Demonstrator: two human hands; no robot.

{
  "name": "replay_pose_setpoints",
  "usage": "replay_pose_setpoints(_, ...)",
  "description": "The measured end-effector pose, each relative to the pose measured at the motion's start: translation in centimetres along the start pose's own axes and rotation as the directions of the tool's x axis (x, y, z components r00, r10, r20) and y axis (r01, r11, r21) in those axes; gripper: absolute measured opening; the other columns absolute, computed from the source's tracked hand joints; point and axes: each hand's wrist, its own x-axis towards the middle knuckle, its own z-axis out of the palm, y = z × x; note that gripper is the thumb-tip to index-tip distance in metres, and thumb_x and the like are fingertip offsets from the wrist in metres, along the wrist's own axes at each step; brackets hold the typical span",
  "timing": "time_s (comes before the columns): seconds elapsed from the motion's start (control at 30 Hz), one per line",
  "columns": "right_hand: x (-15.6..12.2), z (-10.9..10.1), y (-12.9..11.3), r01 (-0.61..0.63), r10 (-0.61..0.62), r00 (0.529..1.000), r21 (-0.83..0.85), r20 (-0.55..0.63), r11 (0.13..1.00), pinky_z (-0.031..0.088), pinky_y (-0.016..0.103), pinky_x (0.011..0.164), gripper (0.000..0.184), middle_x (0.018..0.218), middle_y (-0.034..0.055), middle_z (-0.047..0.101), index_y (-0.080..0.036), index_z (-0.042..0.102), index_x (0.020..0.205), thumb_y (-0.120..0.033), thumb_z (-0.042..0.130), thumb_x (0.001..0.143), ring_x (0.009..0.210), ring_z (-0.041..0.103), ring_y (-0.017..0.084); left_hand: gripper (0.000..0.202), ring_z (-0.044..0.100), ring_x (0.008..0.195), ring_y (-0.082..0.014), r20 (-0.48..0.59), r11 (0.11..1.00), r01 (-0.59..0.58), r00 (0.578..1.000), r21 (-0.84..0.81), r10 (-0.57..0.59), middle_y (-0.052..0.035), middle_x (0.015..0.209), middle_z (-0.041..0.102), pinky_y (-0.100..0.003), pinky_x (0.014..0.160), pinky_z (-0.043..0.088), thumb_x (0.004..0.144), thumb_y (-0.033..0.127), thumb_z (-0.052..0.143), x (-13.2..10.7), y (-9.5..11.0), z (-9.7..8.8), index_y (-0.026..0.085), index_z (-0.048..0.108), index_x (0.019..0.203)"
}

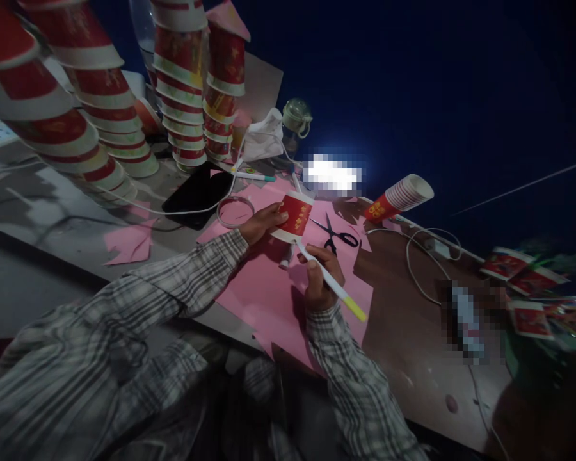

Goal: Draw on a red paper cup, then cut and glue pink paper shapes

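My left hand [264,224] grips a red paper cup [295,216] with white bands and gold lettering, tilted over the pink paper [259,288]. Between the fingers of my right hand [322,275] is a white marker [333,282] with a yellow end pointing toward me. The marker's other tip is close to the cup's white lower edge; whether it touches, I cannot tell. Black-handled scissors [336,235] lie partly spread on the paper, just beyond my right hand. A roll of tape [235,212] rests left of the cup.
Tall stacks of red and white paper cups [180,96] stand at the left and back. A black phone [199,192] lies before them. More nested cups [398,197] lean at the table's far edge. A white cable [415,272] loops on the right, and pink scraps [129,242] lie left.
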Motion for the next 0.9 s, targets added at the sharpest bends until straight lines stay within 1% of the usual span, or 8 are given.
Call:
replay_pose_setpoints(0.07,-0.11,-0.07,0.18,-0.006,0.006,1.0,0.009,0.001,1.0,0.056,0.048,0.086,0.027,0.074,0.0029,0.068,-0.019,0.068,0.098,-0.04,0.051,0.091,0.076,0.068,0.022,0.047,0.067,0.078,-0.0172,-0.002,1.0,0.005,1.0,0.0,-0.005,-0.0059,0.091,0.071,-0.03,0.074,0.049,0.069,0.036,0.081,0.04,0.02,-0.02,0.012,0.063,0.105)
replay_pose_setpoints(0.13,-0.1,-0.07,0.22,0.009,-0.009,1.0,0.016,-0.015,1.0,0.055,0.05,0.09,0.027,0.074,0.0028,0.068,-0.019,0.068,0.099,-0.039,0.051,0.091,0.078,0.068,0.022,0.046,0.067,0.079,-0.0171,0.007,1.0,-0.007,1.0,-0.004,0.007,-0.0061,0.092,0.071,-0.03,0.075,0.049,0.07,0.036,0.081,0.05,0.01,0.0,0.012,0.064,0.105)
replay_pose_setpoints(0.2,0.02,-0.02,0.1,0.034,-0.033,0.999,0.03,-0.03,0.999,0.056,0.048,0.088,0.026,0.075,0.0027,0.068,-0.019,0.067,0.101,-0.038,0.051,0.091,0.078,0.068,0.022,0.044,0.067,0.081,-0.0168,0.012,1.0,-0.021,1.0,-0.006,0.021,-0.006,0.093,0.071,-0.03,0.077,0.049,0.072,0.035,0.08,0.03,-0.04,0.02,0.012,0.064,0.106)
replay_pose_setpoints(0.37,0.23,0.05,-0.31,0.025,-0.026,0.999,0.024,0.025,0.999,0.056,0.036,0.069,0.023,0.082,0.0035,0.069,-0.019,0.068,0.101,-0.035,0.055,0.09,0.075,0.067,0.019,0.043,0.066,0.078,-0.0158,0.014,1.0,-0.015,1.0,-0.009,0.015,-0.0051,0.091,0.07,-0.029,0.075,0.048,0.072,0.034,0.079,-0.01,-0.16,0.05,0.012,0.064,0.106)
replay_pose_setpoints(0.5,0.09,0.0,-0.18,0.045,-0.045,0.999,0.012,-0.014,0.999,0.057,0.04,0.076,0.024,0.078,0.0026,0.069,-0.019,0.068,0.103,-0.035,0.054,0.091,0.077,0.067,0.02,0.042,0.065,0.077,-0.0154,0.009,0.999,-0.024,1.0,-0.03,0.024,-0.005,0.089,0.07,-0.029,0.074,0.048,0.072,0.033,0.08,-0.03,-0.12,0.1,0.012,0.063,0.104)
replay_pose_setpoints(0.63,0.05,0.09,-0.09,-0.027,0.028,0.999,0.045,-0.016,0.999,0.056,0.036,0.067,0.025,0.079,0.003,0.068,-0.019,0.068,0.1,-0.038,0.055,0.09,0.073,0.068,0.019,0.043,0.066,0.08,-0.0171,0.001,1.0,-0.022,1.0,-0.005,0.022,-0.0056,0.091,0.071,-0.031,0.078,0.048,0.072,0.033,0.079,0.0,-0.04,0.03,0.012,0.063,0.107)
replay_pose_setpoints(0.73,0.12,0.15,-0.14,-0.019,0.02,0.999,0.029,-0.047,0.999,0.057,0.038,0.071,0.027,0.077,0.0031,0.068,-0.018,0.068,0.099,-0.039,0.053,0.09,0.074,0.068,0.02,0.044,0.067,0.082,-0.0173,0.003,1.0,-0.026,1.0,0.004,0.026,-0.0063,0.093,0.071,-0.031,0.079,0.048,0.073,0.033,0.078,0.06,-0.05,-0.07,0.012,0.063,0.108)
replay_pose_setpoints(0.9,0.05,0.08,0.07,-0.055,0.057,0.998,0.036,-0.037,0.998,0.056,0.039,0.074,0.029,0.077,0.0031,0.068,-0.017,0.068,0.099,-0.041,0.054,0.089,0.074,0.067,0.02,0.042,0.067,0.08,-0.0166,0.003,0.999,-0.034,0.999,-0.013,0.034,-0.0061,0.092,0.071,-0.03,0.078,0.049,0.074,0.032,0.078,0.09,-0.22,-0.21,0.012,0.063,0.108)
